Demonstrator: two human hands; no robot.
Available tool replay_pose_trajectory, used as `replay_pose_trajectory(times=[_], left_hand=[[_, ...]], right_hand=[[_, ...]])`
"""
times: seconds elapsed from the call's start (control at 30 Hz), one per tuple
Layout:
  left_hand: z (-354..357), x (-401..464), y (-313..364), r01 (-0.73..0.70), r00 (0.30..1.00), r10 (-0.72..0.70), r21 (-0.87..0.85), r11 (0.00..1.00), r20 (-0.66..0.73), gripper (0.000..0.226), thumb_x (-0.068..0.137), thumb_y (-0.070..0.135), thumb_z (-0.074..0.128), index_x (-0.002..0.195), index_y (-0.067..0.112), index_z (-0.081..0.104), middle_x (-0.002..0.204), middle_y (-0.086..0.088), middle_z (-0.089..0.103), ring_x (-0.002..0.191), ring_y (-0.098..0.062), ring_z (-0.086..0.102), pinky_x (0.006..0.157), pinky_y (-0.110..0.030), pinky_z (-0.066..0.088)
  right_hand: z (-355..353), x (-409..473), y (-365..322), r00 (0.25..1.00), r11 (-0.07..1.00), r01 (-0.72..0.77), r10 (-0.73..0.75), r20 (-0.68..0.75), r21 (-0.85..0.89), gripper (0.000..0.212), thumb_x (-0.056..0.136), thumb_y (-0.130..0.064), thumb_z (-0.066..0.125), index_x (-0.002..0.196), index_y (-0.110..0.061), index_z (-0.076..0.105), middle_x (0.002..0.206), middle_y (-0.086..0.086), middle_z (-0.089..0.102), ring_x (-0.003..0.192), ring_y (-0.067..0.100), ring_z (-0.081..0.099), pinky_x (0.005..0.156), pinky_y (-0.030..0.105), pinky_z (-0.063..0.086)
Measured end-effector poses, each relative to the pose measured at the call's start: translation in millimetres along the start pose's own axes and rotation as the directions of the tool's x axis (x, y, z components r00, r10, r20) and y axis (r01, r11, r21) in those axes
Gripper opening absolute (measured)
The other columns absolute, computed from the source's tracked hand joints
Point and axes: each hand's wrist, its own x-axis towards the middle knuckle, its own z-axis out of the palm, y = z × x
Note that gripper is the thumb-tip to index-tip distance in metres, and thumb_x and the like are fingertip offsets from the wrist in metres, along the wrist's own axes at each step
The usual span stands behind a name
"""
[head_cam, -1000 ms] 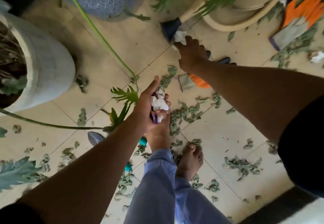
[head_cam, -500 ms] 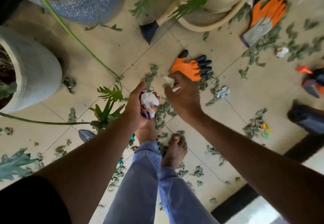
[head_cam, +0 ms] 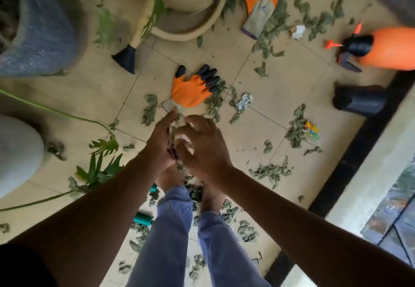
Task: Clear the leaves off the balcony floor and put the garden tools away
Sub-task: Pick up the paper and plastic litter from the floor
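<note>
dried leaves lie scattered over the tiled balcony floor, thickest at centre and upper right of the frame. at centre, your left hand curls around crumpled white scraps; your right hand cups over them, fingers bent. an orange glove lies just above.
</note>
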Motion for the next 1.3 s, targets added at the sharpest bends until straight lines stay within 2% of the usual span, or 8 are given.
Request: replay_pose_trajectory(times=[0.23,0.37,0.53,0.67,0.9,1.03,1.17,1.3], left_hand=[[11,46,-13,0.090,0.984,-0.069,0.123,0.988,-0.163,0.028,0.088,0.044,0.076,0.085,0.020,0.061,0.068,0.002,0.050,0.054,-0.012,0.041,0.039,-0.020,0.032],[32,115,3,-0.066,0.997,0.060,0.167,0.984,0.043,0.075,0.101,0.064,0.035,0.155,0.012,0.033,0.126,-0.016,0.067,0.117,-0.030,0.064,0.091,-0.046,0.055],[-2,194,18,-0.008,0.943,0.002,0.015,1.000,0.333,0.088,0.095,0.076,-0.002,0.162,0.021,-0.016,0.170,-0.009,-0.015,0.150,-0.042,0.026,0.124,-0.057,0.013],[-7,208,23,0.043,0.930,-0.007,-0.092,0.995,0.368,0.089,0.093,0.075,-0.009,0.161,0.019,-0.017,0.170,-0.010,-0.015,0.158,-0.034,-0.004,0.126,-0.056,-0.003],[5,198,17,-0.138,0.954,0.112,0.074,0.988,0.279,0.082,0.094,0.070,0.017,0.147,0.009,0.033,0.158,-0.017,0.035,0.135,-0.037,0.038,0.117,-0.054,0.017],[-12,191,-57,0.268,0.949,-0.280,0.099,0.958,0.144,0.088,0.087,0.071,0.057,0.160,0.032,0.027,0.125,-0.019,0.060,0.101,-0.046,0.061,0.089,-0.063,0.036],[-25,201,-11,0.022,0.920,0.043,-0.159,0.987,0.391,0.078,0.096,0.058,0.050,0.154,0.010,0.027,0.154,-0.022,0.038,0.139,-0.043,0.034,0.117,-0.061,0.024],[82,89,-56,0.083,0.996,-0.078,0.200,0.976,-0.032,0.048,0.096,0.057,0.056,0.113,0.012,0.056,0.095,-0.015,0.061,0.073,-0.027,0.057,0.059,-0.033,0.052]], right_hand=[[4,35,130,0.919,0.902,-0.387,0.361,-0.160,-0.189,0.043,0.087,-0.013,0.061,0.130,-0.022,0.063,0.134,0.009,0.059,0.118,0.029,0.057,0.082,0.033,0.051],[-4,58,196,0.901,0.831,-0.406,0.434,-0.015,-0.380,0.068,0.083,-0.003,0.061,0.146,-0.023,0.047,0.150,0.016,0.038,0.123,0.039,0.048,0.089,0.046,0.052],[-7,78,225,0.910,0.845,-0.344,0.408,0.078,-0.409,0.066,0.083,0.004,0.061,0.143,-0.020,0.049,0.146,0.017,0.034,0.120,0.041,0.050,0.088,0.047,0.054],[1,81,234,0.895,0.834,-0.404,0.445,0.025,-0.376,0.040,0.088,0.005,0.062,0.126,-0.006,0.056,0.129,0.019,0.040,0.105,0.042,0.057,0.080,0.043,0.054],[-8,61,256,0.853,0.807,-0.506,0.521,-0.035,-0.303,0.017,0.096,-0.012,0.063,0.113,-0.007,0.066,0.112,0.018,0.060,0.102,0.040,0.063,0.077,0.036,0.046],[-26,42,249,0.776,0.763,-0.631,0.614,-0.144,-0.142,0.014,0.091,-0.010,0.061,0.102,-0.015,0.068,0.105,0.010,0.061,0.091,0.032,0.062,0.071,0.031,0.041],[-44,10,222,0.764,0.797,-0.593,0.602,-0.232,0.116,0.006,0.089,-0.015,0.067,0.094,-0.018,0.068,0.100,0.000,0.061,0.080,0.018,0.059,0.063,0.023,0.041],[-63,-36,175,0.820,0.867,-0.413,0.487,-0.302,0.278,0.023,0.078,-0.011,0.070,0.075,-0.029,0.056,0.088,-0.010,0.060,0.076,0.008,0.055,0.060,0.013,0.034]])
